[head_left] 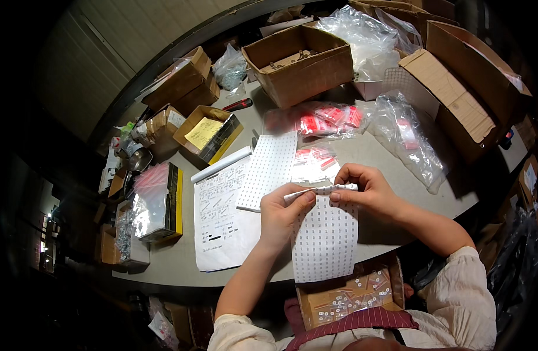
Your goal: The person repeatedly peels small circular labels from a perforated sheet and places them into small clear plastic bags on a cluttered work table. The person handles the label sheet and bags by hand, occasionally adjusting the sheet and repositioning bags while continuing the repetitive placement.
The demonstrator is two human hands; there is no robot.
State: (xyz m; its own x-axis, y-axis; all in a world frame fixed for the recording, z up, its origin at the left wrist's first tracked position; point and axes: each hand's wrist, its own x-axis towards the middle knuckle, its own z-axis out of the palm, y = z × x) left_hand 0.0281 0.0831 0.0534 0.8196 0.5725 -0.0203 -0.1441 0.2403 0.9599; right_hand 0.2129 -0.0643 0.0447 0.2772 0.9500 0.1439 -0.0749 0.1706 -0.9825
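Observation:
Between my two hands hangs a white sheet of small printed labels (325, 245), its top edge curled over into a roll. My left hand (282, 212) pinches that rolled edge at its left part, thumb on top. At the right part, my right hand (362, 188) grips the same edge between thumb and fingers. The sheet's lower end hangs past the table edge, above an open cardboard box (348, 292) near my lap, which holds small bags with white round pieces. A second label sheet (271, 169) lies just beyond my left hand, partly over a notepad (219, 234) with drawings and handwriting.
Red-and-white small plastic bags (327, 120) lie at the table's middle. A large cardboard box (298, 64) with metal parts stands behind them. Clear plastic bags (409, 140) and a tall carton (474, 88) are at right; a yellow-black box (163, 202) with bags is at left.

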